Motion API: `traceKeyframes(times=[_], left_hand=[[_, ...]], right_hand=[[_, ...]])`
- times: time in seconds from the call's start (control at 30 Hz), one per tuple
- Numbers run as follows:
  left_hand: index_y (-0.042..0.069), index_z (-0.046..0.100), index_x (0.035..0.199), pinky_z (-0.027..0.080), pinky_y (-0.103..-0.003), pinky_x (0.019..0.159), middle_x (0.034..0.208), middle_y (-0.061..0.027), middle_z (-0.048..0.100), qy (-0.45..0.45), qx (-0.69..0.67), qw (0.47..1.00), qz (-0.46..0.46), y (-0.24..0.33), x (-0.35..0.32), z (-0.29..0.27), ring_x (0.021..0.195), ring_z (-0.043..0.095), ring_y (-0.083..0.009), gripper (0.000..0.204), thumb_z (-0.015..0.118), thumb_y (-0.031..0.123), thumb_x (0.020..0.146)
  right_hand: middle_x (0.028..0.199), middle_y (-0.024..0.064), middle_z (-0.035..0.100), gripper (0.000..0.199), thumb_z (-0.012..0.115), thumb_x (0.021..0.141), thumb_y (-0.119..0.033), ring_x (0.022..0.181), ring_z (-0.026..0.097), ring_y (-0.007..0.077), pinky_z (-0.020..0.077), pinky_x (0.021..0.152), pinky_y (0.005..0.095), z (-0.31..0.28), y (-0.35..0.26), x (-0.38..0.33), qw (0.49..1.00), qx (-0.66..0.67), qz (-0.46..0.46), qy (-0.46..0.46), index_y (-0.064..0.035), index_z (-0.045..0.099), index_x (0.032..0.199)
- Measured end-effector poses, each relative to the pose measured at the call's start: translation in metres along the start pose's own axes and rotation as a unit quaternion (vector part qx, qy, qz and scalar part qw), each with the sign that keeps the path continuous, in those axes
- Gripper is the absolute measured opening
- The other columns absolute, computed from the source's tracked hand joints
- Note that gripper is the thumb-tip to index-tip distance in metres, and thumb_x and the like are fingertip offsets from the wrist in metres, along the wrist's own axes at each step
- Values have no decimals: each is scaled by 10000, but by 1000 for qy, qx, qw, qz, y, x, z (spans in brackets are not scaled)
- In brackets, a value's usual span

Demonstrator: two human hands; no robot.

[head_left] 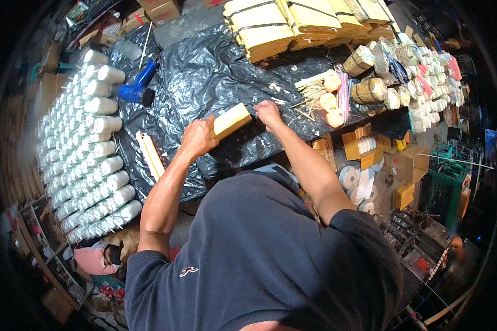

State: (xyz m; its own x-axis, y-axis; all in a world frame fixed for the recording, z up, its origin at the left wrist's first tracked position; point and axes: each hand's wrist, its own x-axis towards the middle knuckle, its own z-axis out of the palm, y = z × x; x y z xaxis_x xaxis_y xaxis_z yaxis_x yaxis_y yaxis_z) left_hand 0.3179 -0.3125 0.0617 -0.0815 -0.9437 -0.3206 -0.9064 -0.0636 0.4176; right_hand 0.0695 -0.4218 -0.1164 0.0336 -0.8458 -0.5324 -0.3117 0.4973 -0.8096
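Observation:
A yellow oblong block (230, 122), which looks like a small stack of paper, lies aslant on the black plastic sheet (188, 71) in front of me. My left hand (200, 138) is closed around its left end. Just off its right end is my right hand (266, 114), with fingers curled together near the block's corner. Whatever those fingers may hold is too small to make out. Left of my left forearm lies a pale, flat strip-like piece with an orange edge (150, 156). A blue hair dryer (136, 90) rests farther back on the sheet.
White cylinders (102, 106) are piled high along the left edge. Strapped yellow stacks (265, 27) stand at the back. Thin sticks (313, 95), orange round pieces (332, 83) and wrapped bundles (369, 91) crowd the right. Below the right edge are open cartons (360, 144) and white rolls (349, 177).

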Motion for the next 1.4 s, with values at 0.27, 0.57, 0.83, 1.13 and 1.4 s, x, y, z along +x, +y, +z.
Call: traceKeyframes(times=[0.27,0.57,0.83,1.13,1.4], left_hand=[[22,631,1176,597,-563,809,920,-275,747,-31,74,997,11,9,11,12,893,744,-469,440,753,119,765],[44,704,1110,592,-546,805,905,-207,774,26,65,996,54,-12,15,51,917,763,-408,363,641,365,953],[-4,698,1050,615,-519,802,943,-259,764,-1,62,998,13,15,12,14,887,762,-437,390,799,125,697],[-29,721,1145,591,-448,852,953,-208,781,19,-194,972,-129,-13,-24,-3,914,775,-338,542,885,143,659],[-118,633,1217,651,-477,898,1137,-228,734,16,-793,558,-244,-41,-74,35,961,770,-324,353,709,-34,882]], right_hand=[[792,127,725,168,680,931,-162,765,713,230,560,701,410,-23,-110,-66,997,9,-16,-81,-14,759,939],[852,272,740,259,719,798,-155,836,752,440,607,755,523,47,-179,-193,813,-339,-442,-166,42,700,964],[1021,197,728,228,597,885,-80,989,685,395,554,916,499,-63,-161,-143,829,-347,-423,114,-44,752,1049],[902,208,720,245,726,919,-215,783,691,446,555,761,546,-60,15,-61,794,-372,-463,127,-26,681,1068],[1226,181,694,566,583,1077,-75,770,685,167,600,740,348,-28,-4,-126,939,260,71,-213,-9,331,1579]])
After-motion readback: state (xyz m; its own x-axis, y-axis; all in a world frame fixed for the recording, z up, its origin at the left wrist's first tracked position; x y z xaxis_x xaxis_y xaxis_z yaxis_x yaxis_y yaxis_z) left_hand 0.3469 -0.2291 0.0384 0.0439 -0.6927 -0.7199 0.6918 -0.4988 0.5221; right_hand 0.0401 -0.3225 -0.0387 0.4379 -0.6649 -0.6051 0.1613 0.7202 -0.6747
